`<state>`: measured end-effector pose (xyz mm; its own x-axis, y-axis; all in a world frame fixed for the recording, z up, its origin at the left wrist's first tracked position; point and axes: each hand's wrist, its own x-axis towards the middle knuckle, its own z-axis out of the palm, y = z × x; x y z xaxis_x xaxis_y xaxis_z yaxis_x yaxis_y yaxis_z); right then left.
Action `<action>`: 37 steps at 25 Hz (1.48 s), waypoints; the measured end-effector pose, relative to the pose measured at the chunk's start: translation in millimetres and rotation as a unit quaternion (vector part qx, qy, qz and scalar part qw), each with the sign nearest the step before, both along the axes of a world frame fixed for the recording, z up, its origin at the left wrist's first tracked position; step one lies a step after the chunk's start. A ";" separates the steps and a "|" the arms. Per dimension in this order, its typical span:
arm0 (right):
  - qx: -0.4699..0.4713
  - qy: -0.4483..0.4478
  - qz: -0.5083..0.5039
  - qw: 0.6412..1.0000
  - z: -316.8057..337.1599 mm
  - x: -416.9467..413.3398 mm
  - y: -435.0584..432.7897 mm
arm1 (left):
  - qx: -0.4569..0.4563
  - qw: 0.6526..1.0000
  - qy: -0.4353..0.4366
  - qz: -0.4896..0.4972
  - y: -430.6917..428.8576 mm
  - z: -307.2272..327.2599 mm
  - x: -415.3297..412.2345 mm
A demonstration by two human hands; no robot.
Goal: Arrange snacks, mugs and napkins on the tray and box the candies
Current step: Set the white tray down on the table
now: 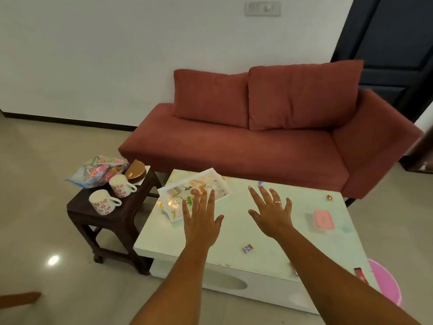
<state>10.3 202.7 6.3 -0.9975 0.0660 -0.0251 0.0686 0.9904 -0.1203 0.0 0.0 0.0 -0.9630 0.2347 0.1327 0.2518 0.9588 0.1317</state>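
A white floral tray (212, 175) lies at the far left of the pale coffee table (234, 231). My left hand (201, 216) hovers open over the tray's near edge, fingers spread. My right hand (271, 211), with a ring, is open above the table's middle. A pink-lidded clear box (321, 220) sits to the right. Wrapped candies lie scattered: one near the front (248, 248), one at the far right (330, 197), one beyond my right fingertips (261, 183). Two floral mugs (103, 202) (121, 185) and a snack bag (98, 171) rest on the dark side table (131, 207).
A red sofa (269, 141) stands behind the coffee table. A brown napkin holder (137, 173) sits at the back of the side table. A red packet (360, 275) lies at the table's front right edge, above a pink stool (386, 285). Tiled floor spreads to the left.
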 end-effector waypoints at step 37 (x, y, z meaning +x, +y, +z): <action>-0.270 -0.168 -0.289 0.903 -316.4 -445.4 -46.9 | 0.467 0.647 -0.327 0.506 -195.8 -351.0 -342.5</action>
<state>-435.0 155.8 -310.1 -0.7306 0.4604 -0.5042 0.6775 0.5807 -0.4514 -342.5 -195.8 -351.0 -0.4831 -0.4482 -0.7522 -0.8454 0.0152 0.5339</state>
